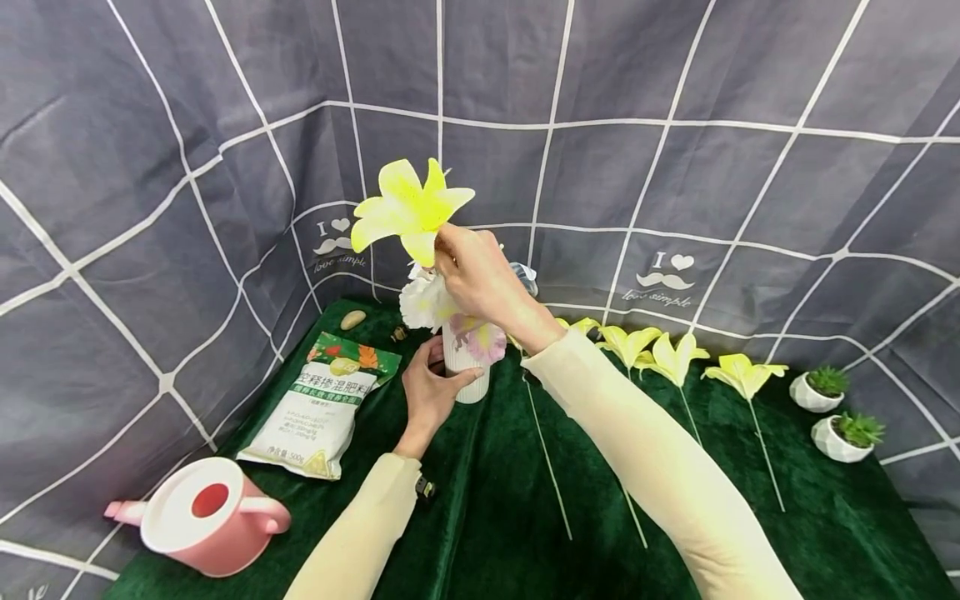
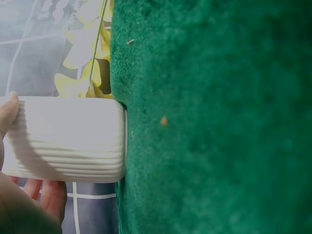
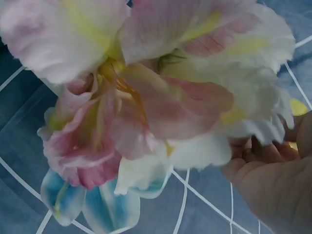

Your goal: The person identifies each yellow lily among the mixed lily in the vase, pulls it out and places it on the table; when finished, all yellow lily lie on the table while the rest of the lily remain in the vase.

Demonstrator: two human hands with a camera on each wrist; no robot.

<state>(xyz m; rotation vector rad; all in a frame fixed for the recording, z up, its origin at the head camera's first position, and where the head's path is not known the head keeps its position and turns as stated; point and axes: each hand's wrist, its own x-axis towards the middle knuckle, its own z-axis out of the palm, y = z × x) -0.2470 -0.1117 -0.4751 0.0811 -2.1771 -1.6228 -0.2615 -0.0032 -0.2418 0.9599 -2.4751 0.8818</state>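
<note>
My left hand point(image 1: 431, 392) grips a white ribbed vase point(image 1: 472, 390) standing on the green cloth, thumb on one side and fingers on the other. In the left wrist view the lower part of the vase point(image 2: 68, 141) fills the left side. Above the vase, my right hand point(image 1: 486, 279) pinches a yellow lily point(image 1: 408, 204) close below its bloom; the lower stem is hidden. Pink and white ruffled flowers point(image 3: 146, 102) bunch at the vase's mouth, near the right hand. A blue and white flower point(image 3: 111, 202) shows under them.
Several yellow lilies point(image 1: 742, 377) lie on the green cloth point(image 1: 517, 558) to the right, beside two small potted succulents point(image 1: 843, 435). At left are a fertilizer bag point(image 1: 318, 408), a pink watering can point(image 1: 217, 533) and a pale stone point(image 1: 352, 319). A grey checked curtain point(image 1: 600, 175) hangs behind.
</note>
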